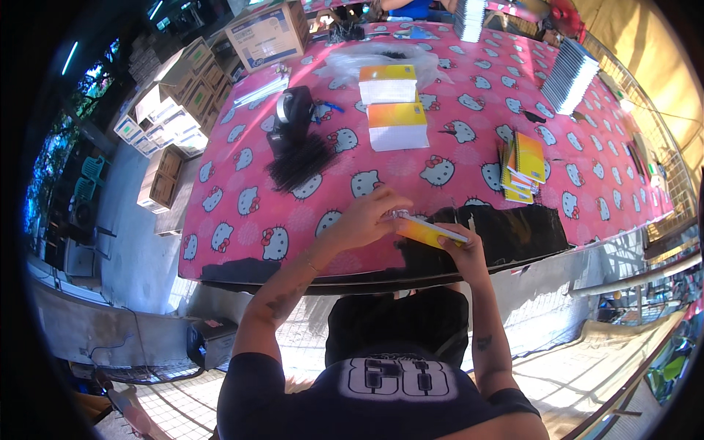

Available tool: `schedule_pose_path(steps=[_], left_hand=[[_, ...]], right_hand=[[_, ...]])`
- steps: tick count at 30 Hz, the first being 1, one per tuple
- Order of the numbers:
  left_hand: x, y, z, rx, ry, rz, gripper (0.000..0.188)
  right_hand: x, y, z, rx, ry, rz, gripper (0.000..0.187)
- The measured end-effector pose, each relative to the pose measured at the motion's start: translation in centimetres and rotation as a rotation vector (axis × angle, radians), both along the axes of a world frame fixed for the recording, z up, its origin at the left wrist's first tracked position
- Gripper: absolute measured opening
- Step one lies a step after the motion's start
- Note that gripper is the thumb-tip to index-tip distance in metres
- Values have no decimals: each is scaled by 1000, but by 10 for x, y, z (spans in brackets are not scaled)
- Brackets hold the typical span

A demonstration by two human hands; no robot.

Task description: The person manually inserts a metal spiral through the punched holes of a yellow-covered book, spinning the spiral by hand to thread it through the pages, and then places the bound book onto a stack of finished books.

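A small yellow-orange notebook is held slanted above the table's front edge. My right hand is closed around its right end, with the thumb on top. At the notebook's left end, the fingers of my left hand are pinched together; what lies between them is too small to make out. Beyond my hands stand two stacks of notebooks with yellow-orange covers, a nearer stack and a farther stack. A pile of spiral-bound notebooks lies to the right. Left of the stacks is a bundle of thin black strands.
The pink patterned cloth has a black patch at the front. A black tape-like roll, a plastic bag and a tall notebook stack stand farther back. Cardboard boxes are at the far left. Another person sits across.
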State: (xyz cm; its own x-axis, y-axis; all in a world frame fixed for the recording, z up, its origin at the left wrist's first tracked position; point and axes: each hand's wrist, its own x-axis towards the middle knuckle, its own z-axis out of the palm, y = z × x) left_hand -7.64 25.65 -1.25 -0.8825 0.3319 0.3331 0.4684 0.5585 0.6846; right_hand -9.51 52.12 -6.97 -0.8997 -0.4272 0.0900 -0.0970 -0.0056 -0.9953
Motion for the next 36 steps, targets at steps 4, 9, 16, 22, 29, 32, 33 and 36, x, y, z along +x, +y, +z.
schedule_pose_path(steps=[4, 9, 16, 22, 29, 32, 33, 36], left_hand=[[-6, -5, 3, -159, -51, -111, 29], [26, 61, -3, -512, 313, 318, 67], [32, 70, -1, -795, 410, 374, 88], [78, 93, -19, -686, 333, 208, 89], [85, 79, -76, -686, 541, 96, 80], [20, 94, 2, -731, 479, 329, 83], [35, 94, -15, -742, 411, 232, 83], [56, 93, -48, -746, 346, 77, 85]], right_hand=[[9, 3, 5, -9, 12, -2, 23], [21, 6, 16, 54, 131, -87, 24], [25, 24, 9, -43, 74, -49, 26], [31, 27, 11, -119, 70, -87, 26], [25, 25, 18, -78, 180, -43, 31], [20, 28, 11, 26, 73, 0, 33], [17, 27, 12, 38, 58, -9, 33], [14, 27, -5, -25, 220, -47, 33]])
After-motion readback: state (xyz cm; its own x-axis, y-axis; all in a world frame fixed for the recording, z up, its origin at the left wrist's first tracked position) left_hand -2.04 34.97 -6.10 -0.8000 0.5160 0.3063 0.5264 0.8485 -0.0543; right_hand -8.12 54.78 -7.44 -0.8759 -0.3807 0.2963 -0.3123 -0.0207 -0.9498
